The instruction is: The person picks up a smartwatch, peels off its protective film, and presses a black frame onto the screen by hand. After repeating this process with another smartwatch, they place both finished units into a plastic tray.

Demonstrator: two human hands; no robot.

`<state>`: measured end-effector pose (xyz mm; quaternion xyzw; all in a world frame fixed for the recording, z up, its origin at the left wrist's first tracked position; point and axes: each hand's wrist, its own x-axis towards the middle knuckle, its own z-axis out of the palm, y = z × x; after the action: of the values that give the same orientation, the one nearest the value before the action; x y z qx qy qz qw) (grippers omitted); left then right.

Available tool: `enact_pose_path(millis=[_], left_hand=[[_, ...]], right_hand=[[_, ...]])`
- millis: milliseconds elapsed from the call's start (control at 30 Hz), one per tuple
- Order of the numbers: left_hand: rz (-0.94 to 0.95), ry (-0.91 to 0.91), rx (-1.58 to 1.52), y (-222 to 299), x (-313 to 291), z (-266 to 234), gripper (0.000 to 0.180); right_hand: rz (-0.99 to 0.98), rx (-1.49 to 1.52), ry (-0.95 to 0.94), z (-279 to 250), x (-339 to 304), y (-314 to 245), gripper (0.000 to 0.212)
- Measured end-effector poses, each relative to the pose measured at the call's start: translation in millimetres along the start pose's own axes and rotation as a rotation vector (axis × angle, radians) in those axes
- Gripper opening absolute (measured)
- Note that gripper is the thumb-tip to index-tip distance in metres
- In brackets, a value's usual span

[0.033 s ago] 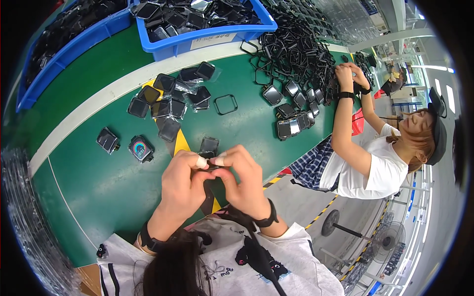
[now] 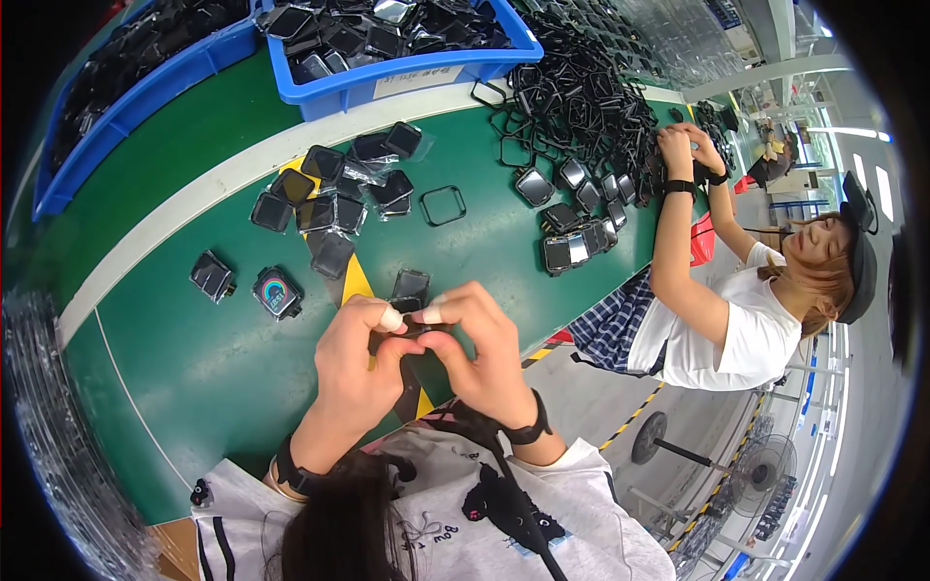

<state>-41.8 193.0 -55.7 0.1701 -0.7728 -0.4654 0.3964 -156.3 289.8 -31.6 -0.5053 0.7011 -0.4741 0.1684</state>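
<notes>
My left hand (image 2: 356, 351) and my right hand (image 2: 475, 351) meet at the near edge of the green table. Thumbs and fingers of both pinch a small dark piece (image 2: 411, 327), mostly hidden between the fingertips. Just beyond them lies a dark square watch part (image 2: 411, 285) in clear film. To the left of my hands rests a square watch with a lit, colourful face (image 2: 277, 293), with a film-wrapped watch (image 2: 211, 276) beside it. Farther back is a cluster of dark square watch parts (image 2: 332, 254), several in clear film. A thin black square frame (image 2: 444, 223) lies right of that cluster.
Blue bins (image 2: 412, 79) of dark square parts stand at the back. A heap of black frames (image 2: 581, 87) covers the back right, with several dark watch bodies (image 2: 578, 247) before it. At the right, a co-worker (image 2: 746, 300) handles parts. A floor fan (image 2: 762, 472) stands beyond.
My fingertips have shifted very slightly around the small dark piece. Everything on the table lies as before.
</notes>
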Motion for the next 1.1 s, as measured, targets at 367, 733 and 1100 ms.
enact_pose_path(millis=[367, 733, 1100], left_hand=[[0.098, 0.031, -0.038, 12, 2, 2, 0.032], [0.052, -0.033, 0.029, 15, 4, 2, 0.036], [-0.646, 0.004, 0.179, -9, 2, -58, 0.021]], right_hand=[[0.009, 0.318, 0.009, 2, -13, 21, 0.036], [0.101, 0.35, -0.079, -8, -13, 19, 0.036], [0.216, -0.718, 0.276, -81, -3, 64, 0.038]])
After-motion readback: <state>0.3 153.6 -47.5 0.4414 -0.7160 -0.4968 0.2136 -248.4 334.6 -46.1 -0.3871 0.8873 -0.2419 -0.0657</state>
